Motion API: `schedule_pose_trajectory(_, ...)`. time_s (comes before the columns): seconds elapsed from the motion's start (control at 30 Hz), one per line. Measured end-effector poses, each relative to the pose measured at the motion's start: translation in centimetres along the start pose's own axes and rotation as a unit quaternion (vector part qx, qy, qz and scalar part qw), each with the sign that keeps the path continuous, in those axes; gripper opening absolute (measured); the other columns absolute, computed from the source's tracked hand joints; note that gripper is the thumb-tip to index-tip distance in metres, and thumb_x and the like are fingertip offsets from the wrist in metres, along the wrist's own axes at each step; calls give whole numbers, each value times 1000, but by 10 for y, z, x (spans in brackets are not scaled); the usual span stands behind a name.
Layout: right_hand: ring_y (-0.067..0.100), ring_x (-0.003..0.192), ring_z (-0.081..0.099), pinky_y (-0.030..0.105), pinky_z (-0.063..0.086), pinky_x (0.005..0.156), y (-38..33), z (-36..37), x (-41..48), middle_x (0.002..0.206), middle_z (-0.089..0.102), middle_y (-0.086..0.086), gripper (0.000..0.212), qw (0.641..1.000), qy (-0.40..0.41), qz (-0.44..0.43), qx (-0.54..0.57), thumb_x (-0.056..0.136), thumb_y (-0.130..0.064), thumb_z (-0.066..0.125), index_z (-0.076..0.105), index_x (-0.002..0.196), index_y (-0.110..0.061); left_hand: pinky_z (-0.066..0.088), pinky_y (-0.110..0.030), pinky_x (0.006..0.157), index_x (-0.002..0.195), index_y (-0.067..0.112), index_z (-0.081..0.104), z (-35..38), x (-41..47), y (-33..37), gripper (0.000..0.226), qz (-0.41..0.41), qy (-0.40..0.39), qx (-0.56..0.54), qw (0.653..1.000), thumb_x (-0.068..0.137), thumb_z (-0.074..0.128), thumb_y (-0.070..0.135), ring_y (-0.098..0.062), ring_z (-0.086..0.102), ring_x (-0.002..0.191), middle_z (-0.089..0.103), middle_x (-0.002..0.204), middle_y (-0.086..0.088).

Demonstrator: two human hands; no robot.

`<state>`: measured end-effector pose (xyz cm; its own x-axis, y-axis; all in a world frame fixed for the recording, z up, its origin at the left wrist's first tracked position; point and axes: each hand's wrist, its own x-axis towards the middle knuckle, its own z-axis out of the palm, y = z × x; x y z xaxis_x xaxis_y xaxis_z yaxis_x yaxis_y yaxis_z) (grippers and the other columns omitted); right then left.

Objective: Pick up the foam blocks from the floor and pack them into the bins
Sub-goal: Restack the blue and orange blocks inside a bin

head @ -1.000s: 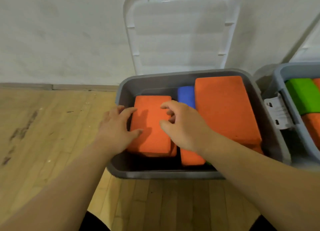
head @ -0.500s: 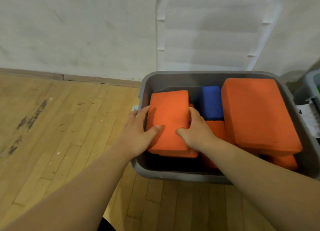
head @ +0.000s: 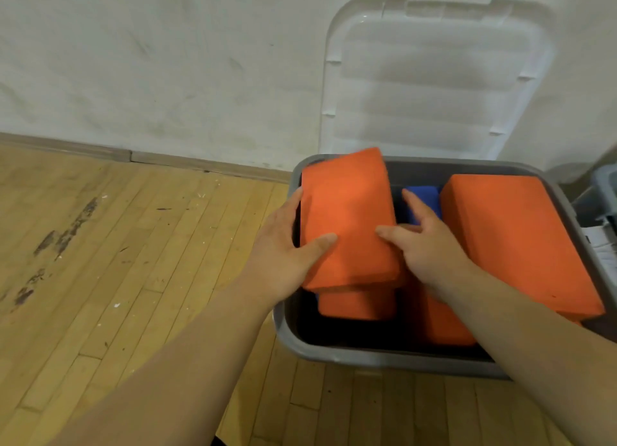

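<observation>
Since half a second earlier, the orange rectangular foam block [head: 347, 218] had risen at its far end, which now overlapped the 11 o'clock corner of the grey plastic bin [head: 367, 359]. The fingers of the right hand [head: 424, 242] had straightened. The block sat tilted over the bin's 9 o'clock side, above a second orange foam block [head: 357, 303] lying lower in the bin, probably so it could be angled down into the remaining gap. A small blue foam block [head: 424, 195] showed at 12 o'clock inside the bin. A large orange foam slab [head: 514, 238] filled the 3 o'clock side, leaving little room. The left hand [head: 283, 245] gripped the tilted block, its thumb laid across the top face and its fingers running down the left edge. The right hand was largely open, with its thumb resting on the top face and its straight, spread fingers pressed along the block's right side, steadying rather than clasping. A clear plastic lid [head: 434, 85] leaned on the wall behind, at 12 o'clock, and the wooden floor [head: 133, 245] stretched away toward 9 o'clock.
</observation>
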<state>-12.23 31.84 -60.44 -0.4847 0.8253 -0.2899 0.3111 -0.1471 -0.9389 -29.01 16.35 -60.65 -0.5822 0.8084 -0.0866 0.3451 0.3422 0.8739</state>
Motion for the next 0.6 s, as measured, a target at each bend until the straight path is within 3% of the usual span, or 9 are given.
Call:
schedule_pose_trajectory(0.07, 18, 98, 74, 32, 61, 80, -17, -10, -4, 106, 77, -1, 70, 998, -26, -44, 47, 82, -17, 80, 50, 128, -61, 40, -8, 102, 147, 64, 27, -3, 1, 10, 82, 19, 22, -45, 999, 86, 79, 46, 17, 46, 123, 48, 139, 33)
schedule_pose_trajectory(0.1, 17, 98, 74, 29, 60, 77, -25, -13, -8, 106, 78, -1, 65, 993, -61, -62, 75, 90, -8, 72, 52, 124, -60, 43, -5, 97, 149, 62, 26, -4, 1, 13, 85, 20, 27, -75, 997, 87, 80, 40, 18, 50, 121, 49, 138, 33)
schedule_pose_trajectory(0.23, 15, 101, 73, 29, 58, 80, -35, -1, -7, 116, 75, 1, 63, 981, -137, -61, 122, 97, -4, 60, 52, 128, -58, 51, -24, 103, 157, 51, 22, -18, 0, 13, 93, 5, 45, -174, 984, 89, 79, 25, 8, 57, 124, 46, 142, 34)
schedule_pose_trajectory(0.3, 14, 95, 70, 30, 54, 82, -18, 14, 5, 110, 75, -5, 55, 990, -81, 2, 115, 100, -10, 53, 52, 125, -59, 53, -35, 105, 155, 55, 24, -23, 0, 7, 88, -5, 74, -189, 979, 92, 77, 25, 4, 58, 125, 46, 140, 37)
schedule_pose_trajectory(0.37, 23, 103, 64, 34, 47, 89, 14, 29, 9, 117, 70, 1, 50, 997, -25, 71, -32, 100, -18, 49, 51, 142, -45, 55, -39, 102, 152, 62, 25, -25, 0, 0, 82, -16, 120, -180, 976, 94, 75, 32, 2, 60, 122, 48, 138, 37)
schedule_pose_trajectory(0.43, 34, 127, 53, 33, 42, 103, 52, 40, 3, 145, 53, 15, 67, 958, -56, 164, -230, 97, -27, 58, 32, 158, -21, 57, -39, 97, 152, 63, 23, -24, 0, -9, 81, -29, 161, -181, 970, 94, 73, 36, 3, 62, 118, 49, 144, 29)
schedule_pose_trajectory(0.47, 38, 135, 47, 35, 41, 109, 67, 45, -1, 152, 43, 20, 81, 935, -79, 204, -279, 93, -31, 65, 22, 161, -16, 58, -38, 94, 153, 60, 23, -23, 1, -13, 81, -36, 174, -188, 966, 94, 72, 35, 3, 64, 115, 50, 145, 25)
schedule_pose_trajectory(0.53, 41, 140, 41, 38, 38, 114, 83, 49, -3, 158, 28, 26, 107, 918, -97, 239, -303, 87, -38, 73, 1, 163, -17, 58, -37, 94, 155, 55, 24, -23, 4, -17, 80, -44, 185, -190, 963, 95, 71, 34, 3, 63, 116, 51, 142, 26)
schedule_pose_trajectory(0.6, 38, 134, 49, 39, 42, 111, 90, 45, 6, 156, 36, 22, 121, 929, -79, 225, -284, 81, -37, 80, -9, 163, -21, 55, -26, 95, 158, 51, 23, -21, 6, -16, 79, -40, 187, -173, 966, 97, 70, 32, 10, 58, 117, 48, 137, 33)
